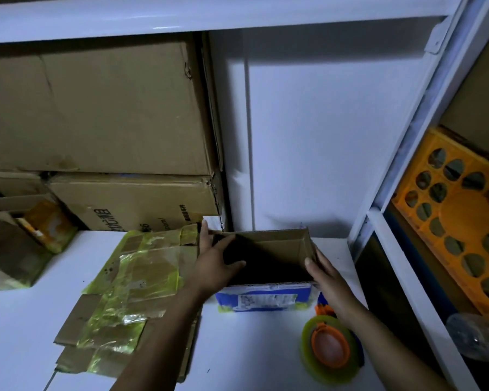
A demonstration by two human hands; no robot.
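A person's two forearms reach forward from the bottom of the frame over a white shelf (pixel 251 348), the hands set on either end of an open-topped brown cardboard box (pixel 277 244) with a blue-and-white printed front. The left hand (pixel 218 263) clasps the box's left wall, its thumb hooked inside the dark interior and its fingers (pixel 205 232) stretched along the outside towards the far corner. The right hand (pixel 326 275) pinches the right wall, thumb over the rim and the fingers curled down the outer face. The box stands between the two hands, upright on the shelf near the back wall, its open mouth facing up and its long axis running left to right across the view, the printed side towards the person. Just left of it, touching the left wrist's side, lies a flattened sheet of brown cardboard (pixel 130 277) covered in yellow-green tape. A green-and-orange round tape roll (pixel 331 348) rests on the shelf under the right forearm. Large brown cartons (pixel 96 108) are stacked at the back left, and an orange perforated plastic crate (pixel 463 221) sits in the neighbouring bay on the right.
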